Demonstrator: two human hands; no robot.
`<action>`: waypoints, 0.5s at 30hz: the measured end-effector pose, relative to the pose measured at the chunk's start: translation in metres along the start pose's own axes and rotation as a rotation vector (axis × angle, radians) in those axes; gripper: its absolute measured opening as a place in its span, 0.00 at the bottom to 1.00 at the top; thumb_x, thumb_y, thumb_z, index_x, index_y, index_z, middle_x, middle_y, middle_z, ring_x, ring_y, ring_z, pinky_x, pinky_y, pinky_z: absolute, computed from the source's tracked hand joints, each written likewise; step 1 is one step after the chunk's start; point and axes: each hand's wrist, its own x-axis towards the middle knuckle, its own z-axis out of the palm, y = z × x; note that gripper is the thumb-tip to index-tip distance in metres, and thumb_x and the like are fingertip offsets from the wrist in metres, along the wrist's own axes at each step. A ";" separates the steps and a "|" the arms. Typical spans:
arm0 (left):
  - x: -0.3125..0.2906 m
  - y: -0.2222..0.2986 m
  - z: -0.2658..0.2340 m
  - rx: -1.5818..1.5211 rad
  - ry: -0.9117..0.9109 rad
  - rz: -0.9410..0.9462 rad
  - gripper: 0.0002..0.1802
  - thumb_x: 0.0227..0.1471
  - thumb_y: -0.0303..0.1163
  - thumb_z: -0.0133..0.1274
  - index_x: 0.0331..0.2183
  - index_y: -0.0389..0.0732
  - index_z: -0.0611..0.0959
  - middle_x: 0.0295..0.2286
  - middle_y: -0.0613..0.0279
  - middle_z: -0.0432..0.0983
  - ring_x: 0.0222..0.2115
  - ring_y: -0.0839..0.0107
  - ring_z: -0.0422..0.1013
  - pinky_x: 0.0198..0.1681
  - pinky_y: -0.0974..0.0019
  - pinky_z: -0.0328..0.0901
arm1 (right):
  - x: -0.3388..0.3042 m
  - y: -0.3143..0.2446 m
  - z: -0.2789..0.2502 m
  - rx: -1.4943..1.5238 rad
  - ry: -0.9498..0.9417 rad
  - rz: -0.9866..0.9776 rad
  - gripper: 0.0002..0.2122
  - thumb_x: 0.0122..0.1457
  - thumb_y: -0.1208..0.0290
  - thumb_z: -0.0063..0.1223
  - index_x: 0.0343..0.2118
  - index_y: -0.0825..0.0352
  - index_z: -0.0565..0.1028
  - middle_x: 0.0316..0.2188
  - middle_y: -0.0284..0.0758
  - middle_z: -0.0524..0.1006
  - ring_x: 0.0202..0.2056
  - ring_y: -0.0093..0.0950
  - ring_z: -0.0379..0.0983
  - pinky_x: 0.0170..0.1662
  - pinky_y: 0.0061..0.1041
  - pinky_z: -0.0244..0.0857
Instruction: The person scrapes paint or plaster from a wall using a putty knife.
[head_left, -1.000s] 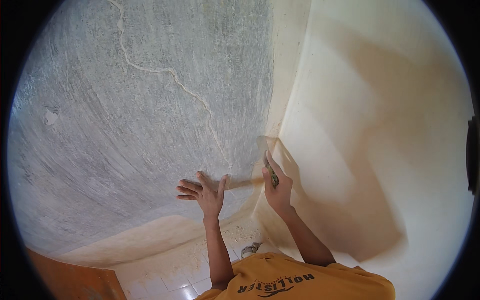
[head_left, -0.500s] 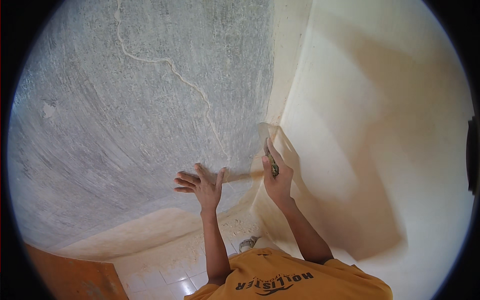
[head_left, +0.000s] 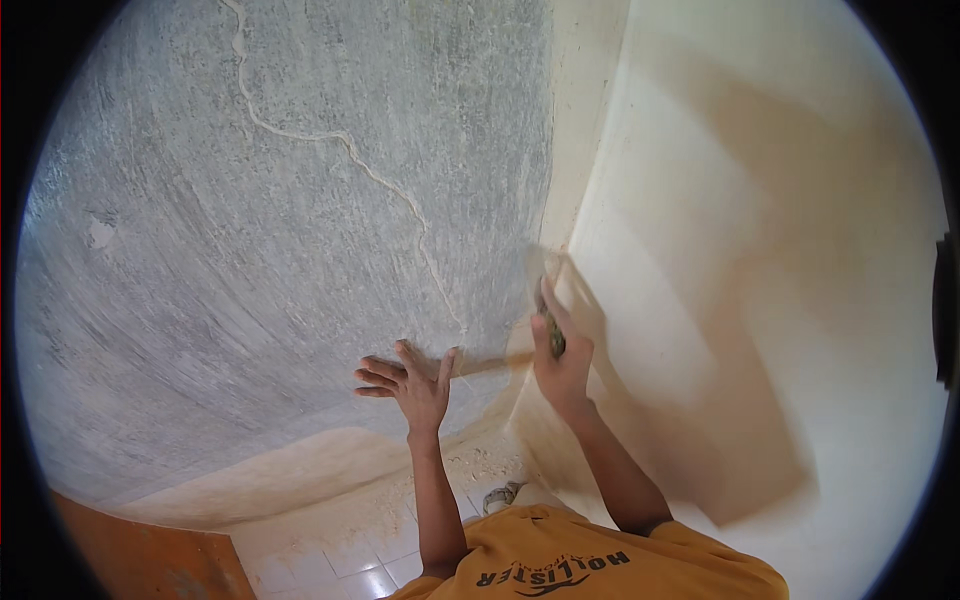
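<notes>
My left hand (head_left: pixel 420 398) rests against the grey wall (head_left: pixel 300 240) with its fingers spread, holding nothing. In my right hand (head_left: pixel 563 372) is a scraper (head_left: pixel 551 332), gripped by its handle, with the forefinger stretched along it toward the blade. Its thin, wide blade lies at the wall near the corner, blurred and hard to make out against the cream strip. Between the hands and above them, a pale filled crack (head_left: pixel 385 183) winds up the grey surface, its lower end close to my left thumb.
At right stands a cream side wall (head_left: pixel 690 230), crossed by my shadow. An orange panel (head_left: pixel 150 550) fills the lower left. Crumbs of debris (head_left: pixel 485 465) lie on the white tiled floor (head_left: pixel 350 560) by the wall's foot, near my shoe (head_left: pixel 500 497).
The whole view has shifted slightly, so wall and hands appear a little lower and further right. Against the wall, both hands stay nearly in place, the scraper still at the corner.
</notes>
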 end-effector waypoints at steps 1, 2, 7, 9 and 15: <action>0.003 -0.001 0.001 0.012 0.013 0.011 0.64 0.51 0.70 0.53 0.69 0.54 0.33 0.63 0.32 0.06 0.61 0.38 0.00 0.54 0.26 0.03 | 0.015 -0.010 -0.004 0.069 0.001 0.067 0.22 0.67 0.71 0.50 0.62 0.69 0.67 0.52 0.45 0.78 0.36 0.15 0.74 0.39 0.18 0.68; 0.003 -0.001 0.000 0.024 0.025 0.023 0.64 0.51 0.70 0.53 0.69 0.54 0.33 0.63 0.32 0.07 0.61 0.38 0.00 0.54 0.26 0.03 | 0.022 -0.014 -0.006 0.137 0.002 0.134 0.22 0.67 0.70 0.51 0.62 0.69 0.67 0.52 0.45 0.78 0.37 0.16 0.75 0.40 0.18 0.68; -0.001 0.000 -0.001 0.020 0.025 0.026 0.63 0.51 0.70 0.52 0.69 0.53 0.34 0.63 0.32 0.07 0.62 0.38 0.01 0.53 0.26 0.03 | -0.017 0.010 0.008 0.091 -0.004 0.062 0.21 0.68 0.70 0.48 0.63 0.69 0.66 0.52 0.47 0.77 0.41 0.21 0.69 0.43 0.21 0.65; 0.002 0.001 0.002 0.014 0.024 0.018 0.63 0.51 0.71 0.52 0.69 0.54 0.34 0.63 0.32 0.07 0.62 0.37 0.01 0.53 0.26 0.04 | -0.014 0.015 0.010 0.050 0.015 0.018 0.22 0.68 0.70 0.50 0.63 0.67 0.66 0.50 0.45 0.79 0.28 0.15 0.67 0.33 0.19 0.66; 0.006 0.003 -0.004 0.051 0.051 0.043 0.65 0.50 0.69 0.55 0.69 0.52 0.34 0.63 0.32 0.07 0.62 0.38 0.01 0.54 0.26 0.04 | -0.016 0.011 0.004 0.064 0.010 0.045 0.22 0.68 0.69 0.49 0.64 0.67 0.65 0.48 0.45 0.80 0.25 0.14 0.64 0.31 0.18 0.65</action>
